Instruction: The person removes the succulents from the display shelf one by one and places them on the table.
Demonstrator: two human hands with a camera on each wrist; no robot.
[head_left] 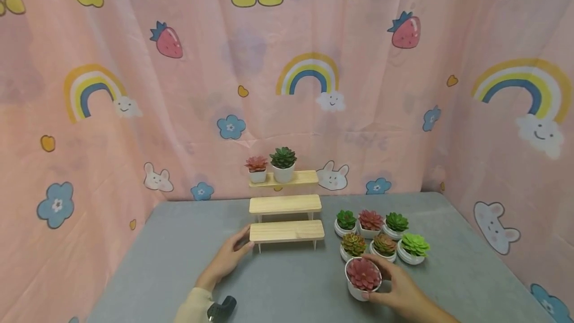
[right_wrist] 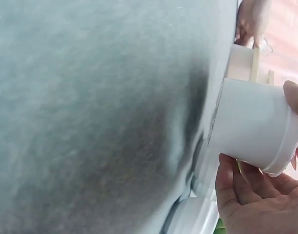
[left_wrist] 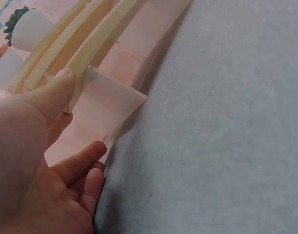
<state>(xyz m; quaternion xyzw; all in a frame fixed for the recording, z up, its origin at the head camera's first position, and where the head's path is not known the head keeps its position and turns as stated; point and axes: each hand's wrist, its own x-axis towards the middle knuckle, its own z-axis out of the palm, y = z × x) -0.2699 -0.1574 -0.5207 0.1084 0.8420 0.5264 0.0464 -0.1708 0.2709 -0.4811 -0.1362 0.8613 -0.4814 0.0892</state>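
Note:
My right hand (head_left: 399,288) grips a round white pot with a dark pink artificial succulent (head_left: 363,274), thumb on one side and fingers on the other. In the right wrist view the white pot (right_wrist: 256,122) lies between thumb and fingers, its base close over the table. My left hand (head_left: 227,253) holds the left end of the lowest step of a three-step wooden display stand (head_left: 287,231). The left wrist view shows the thumb (left_wrist: 56,92) on the board's edge, with the other fingers beside the clear side support (left_wrist: 109,95).
On the top step stand a pink succulent in a white pot (head_left: 257,169) and a dark green succulent (head_left: 283,163). Several potted succulents, including a bright green one (head_left: 413,247), sit grouped on the grey table (head_left: 179,243) at right. A pink patterned curtain (head_left: 197,88) hangs behind.

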